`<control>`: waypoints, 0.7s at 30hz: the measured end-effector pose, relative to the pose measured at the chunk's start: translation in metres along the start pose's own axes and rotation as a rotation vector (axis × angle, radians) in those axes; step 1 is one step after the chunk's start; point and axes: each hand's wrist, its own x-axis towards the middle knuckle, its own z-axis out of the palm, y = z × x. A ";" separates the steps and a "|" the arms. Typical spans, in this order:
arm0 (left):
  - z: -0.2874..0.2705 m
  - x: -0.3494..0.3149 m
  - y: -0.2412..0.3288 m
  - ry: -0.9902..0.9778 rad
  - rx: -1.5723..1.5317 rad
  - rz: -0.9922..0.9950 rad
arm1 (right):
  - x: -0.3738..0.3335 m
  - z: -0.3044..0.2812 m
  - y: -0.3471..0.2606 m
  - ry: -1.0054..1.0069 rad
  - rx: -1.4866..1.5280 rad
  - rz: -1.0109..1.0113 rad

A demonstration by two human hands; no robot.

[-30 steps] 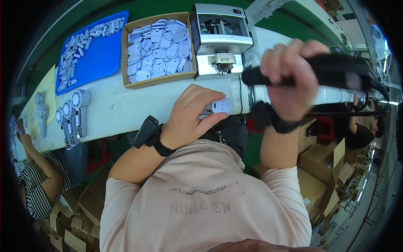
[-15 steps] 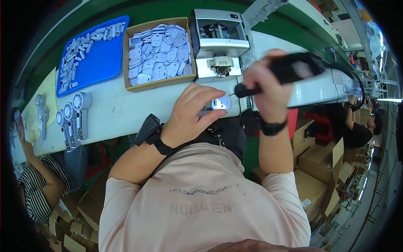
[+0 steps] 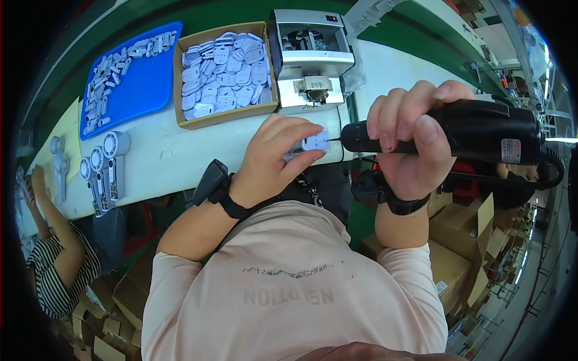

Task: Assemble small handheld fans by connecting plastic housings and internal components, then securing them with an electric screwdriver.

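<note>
White part sits in the left grip, facing a screwdriver.

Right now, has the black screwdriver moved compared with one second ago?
Yes: judged against the silver machine, the black screwdriver has moved down the picture, toward the wearer's side.

Power driver looked to be black plastic, mostly matt with a faint sheen; the pale part read as smooth plastic, likewise the loose pieces in a box of dull brown cardboard. The machine showed smooth silver metal with a slight shine, the tray even blue plastic, the counter a pale, smooth top. Shirt was soft-looking matt cloth, lightly creased.
</note>
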 end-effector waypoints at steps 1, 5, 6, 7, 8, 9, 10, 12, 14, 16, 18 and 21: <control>0.000 0.001 0.000 0.000 -0.004 -0.003 | 0.001 0.000 0.001 -0.003 -0.006 0.004; -0.002 0.004 -0.002 -0.011 0.005 0.008 | 0.005 0.005 0.004 -0.024 -0.039 0.021; -0.002 0.004 -0.002 -0.012 0.003 0.005 | 0.005 0.006 0.004 -0.033 -0.053 0.025; -0.002 0.004 -0.001 -0.025 0.005 0.014 | 0.005 0.006 0.003 -0.031 -0.053 0.028; -0.002 0.004 -0.001 -0.038 0.007 0.023 | 0.003 0.006 0.002 -0.024 -0.058 0.046; -0.001 0.004 0.000 -0.052 0.009 0.032 | 0.002 0.007 0.001 -0.017 -0.062 0.064; -0.001 0.004 0.000 -0.053 0.010 0.031 | 0.001 0.006 0.001 -0.011 -0.065 0.079; 0.002 0.003 0.000 -0.045 0.012 0.019 | 0.001 0.005 0.003 -0.014 -0.075 0.067; 0.004 0.002 0.000 -0.047 0.017 0.010 | 0.000 0.002 0.004 -0.023 -0.096 0.044; 0.003 0.003 -0.001 -0.053 0.011 0.012 | 0.000 0.001 0.005 -0.012 -0.082 0.042; 0.003 0.003 -0.001 -0.065 0.012 0.011 | -0.001 0.000 0.005 -0.003 -0.064 0.042; 0.005 0.004 0.001 -0.065 0.021 0.012 | -0.005 -0.005 0.007 0.019 -0.041 0.034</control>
